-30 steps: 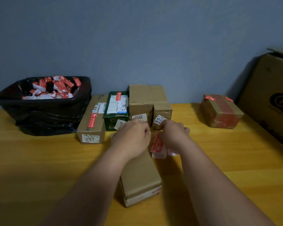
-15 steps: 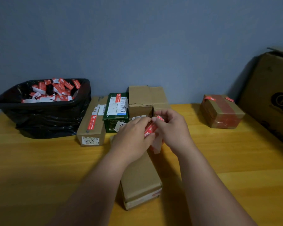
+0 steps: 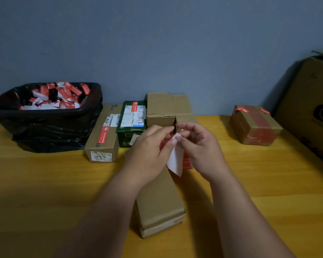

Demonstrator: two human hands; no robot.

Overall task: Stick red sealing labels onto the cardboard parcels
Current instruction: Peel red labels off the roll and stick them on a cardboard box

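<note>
Bench [image 3: 45, 183]: yellow wood, running left to right below a blue-grey wall.

Large carton [image 3: 309, 108]: far right, tilted, printed with a dark swirl, partly cut off by the frame edge.

Black bin [image 3: 50, 127]: far left, lined with a black bag, holding a heap of red and white label scraps [image 3: 58, 97].

Row of parcels, far centre, side by side: a long brown parcel [image 3: 103, 138] bearing a red label and a white sticker on its near end; a green box [image 3: 131, 125] with white shipping labels and a red strip on top; a taller plain brown box [image 3: 166, 110] to its right.

Taped parcel [image 3: 254, 127]: far right, standing apart, wrapped in reddish tape, with red labels at its top corners.

Near parcel [image 3: 158, 202]: plain cardboard, lying lengthwise from the hands toward the viewer, directly beneath both hands.

Left hand [image 3: 149, 149]: fingers curled, pinching the red label [image 3: 166, 141] at its upper end, above the near parcel's far end.

Right hand [image 3: 199, 146]: fingers curled, pinching the same piece just beside the left fingertips.

White backing [image 3: 175, 159]: hangs down between the two hands, over the near parcel.

Further red sheet [image 3: 187, 161]: shows just below the right hand; whether that hand holds it cannot be told.
</note>
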